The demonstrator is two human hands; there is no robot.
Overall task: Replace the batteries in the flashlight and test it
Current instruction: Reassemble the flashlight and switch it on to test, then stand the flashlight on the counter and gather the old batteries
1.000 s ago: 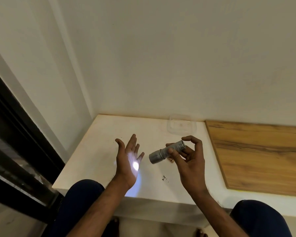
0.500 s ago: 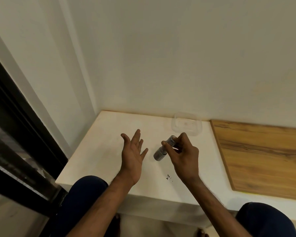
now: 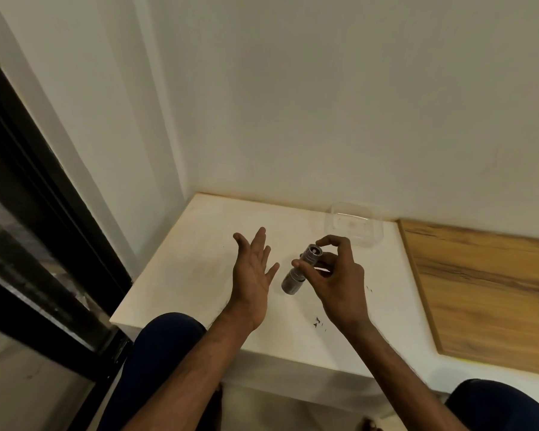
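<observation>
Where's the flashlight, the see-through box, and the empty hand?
flashlight [image 3: 293,281]: head view, on its lower grey barrel.
see-through box [image 3: 353,223]: head view, on its clear bottom.
left hand [image 3: 252,273]: head view, on the open palm.

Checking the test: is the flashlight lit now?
Apparently off: no light spot on the open left hand facing the flashlight.

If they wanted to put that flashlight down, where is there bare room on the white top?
Bare patches: the white top from the left hand out to the wall corner, and the wooden board on the right. Crowded: between the hands, where the right hand holds the flashlight, and behind it by the clear tub.
</observation>
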